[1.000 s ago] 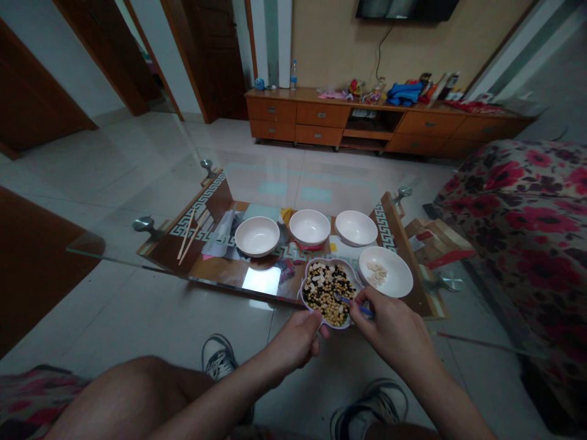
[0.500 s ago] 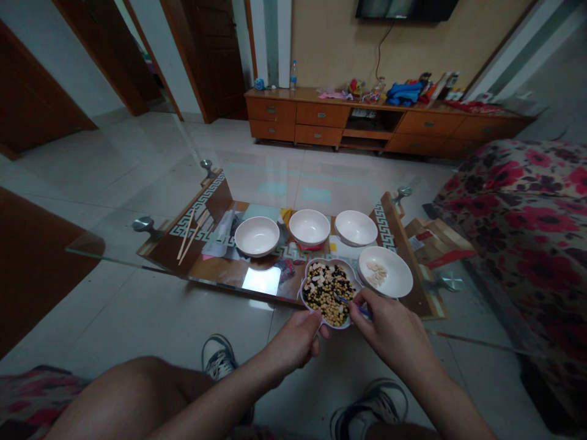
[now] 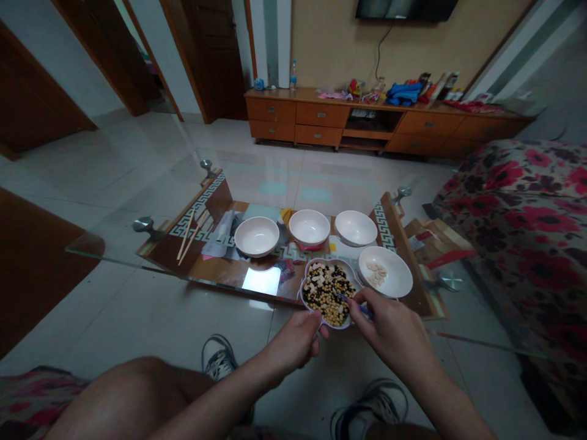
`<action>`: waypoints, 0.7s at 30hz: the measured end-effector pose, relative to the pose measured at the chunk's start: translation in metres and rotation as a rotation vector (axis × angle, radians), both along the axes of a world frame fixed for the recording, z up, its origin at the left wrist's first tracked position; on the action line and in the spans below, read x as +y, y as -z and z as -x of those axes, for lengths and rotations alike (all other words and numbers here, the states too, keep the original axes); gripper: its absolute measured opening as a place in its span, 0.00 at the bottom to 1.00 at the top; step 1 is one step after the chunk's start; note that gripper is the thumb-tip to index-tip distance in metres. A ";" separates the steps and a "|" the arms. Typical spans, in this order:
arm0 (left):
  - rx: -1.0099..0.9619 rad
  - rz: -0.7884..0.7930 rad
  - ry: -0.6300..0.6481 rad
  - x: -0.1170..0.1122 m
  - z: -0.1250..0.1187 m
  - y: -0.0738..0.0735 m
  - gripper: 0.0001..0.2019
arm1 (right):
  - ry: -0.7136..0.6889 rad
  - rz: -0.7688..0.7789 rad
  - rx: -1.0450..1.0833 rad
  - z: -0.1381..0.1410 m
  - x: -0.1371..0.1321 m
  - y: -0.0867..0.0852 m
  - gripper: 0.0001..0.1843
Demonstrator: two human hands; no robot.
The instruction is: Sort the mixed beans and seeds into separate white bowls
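My left hand (image 3: 302, 337) grips the near rim of a flower-shaped white bowl (image 3: 301, 298) with a pale purple edge. Inside lies a mix of yellow beans, dark beans and flat white seeds (image 3: 316, 282). Between the thumb and fingers of my right hand (image 3: 389, 318) is a slim purple-blue utensil (image 3: 365, 310); its tip is among the beans, and I cannot tell its exact kind. Just beyond my right hand stands a round white bowl (image 3: 400, 275) holding a small heap of white seeds (image 3: 376, 274).
Three more round white bowls, left (image 3: 257, 237), middle (image 3: 309, 227) and right (image 3: 356, 228), stand on the glass table (image 3: 160, 159). Chopsticks (image 3: 190, 239) lie at the left. A paper bag (image 3: 438, 241) is right of the table, near a flower-patterned sofa (image 3: 527, 201).
The utensil's tip has shifted very slightly within the beans. Both hands and the bowls stay nearly where they were.
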State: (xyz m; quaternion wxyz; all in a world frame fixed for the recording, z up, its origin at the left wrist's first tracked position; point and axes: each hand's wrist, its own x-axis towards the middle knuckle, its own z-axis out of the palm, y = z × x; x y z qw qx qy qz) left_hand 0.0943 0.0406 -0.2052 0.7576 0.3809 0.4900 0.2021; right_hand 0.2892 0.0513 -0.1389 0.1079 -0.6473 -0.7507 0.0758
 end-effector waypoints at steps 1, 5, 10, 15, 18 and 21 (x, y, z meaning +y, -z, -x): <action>0.002 0.004 0.001 0.000 0.000 0.000 0.27 | -0.001 -0.020 0.005 -0.001 0.000 0.000 0.15; 0.014 0.010 0.009 0.002 0.001 -0.005 0.27 | 0.050 -0.083 0.002 -0.005 0.001 -0.001 0.15; 0.015 0.019 0.012 0.001 0.002 -0.010 0.27 | 0.231 -0.154 -0.036 -0.011 0.004 -0.008 0.15; 0.006 0.014 0.014 0.000 0.002 -0.009 0.26 | 0.395 -0.195 -0.086 -0.013 0.004 -0.014 0.15; 0.009 0.020 0.015 0.001 0.003 -0.010 0.26 | 0.459 -0.188 -0.108 -0.011 0.004 -0.018 0.15; 0.008 0.018 0.015 0.000 0.003 -0.011 0.26 | 0.501 -0.178 -0.112 -0.009 0.004 -0.021 0.15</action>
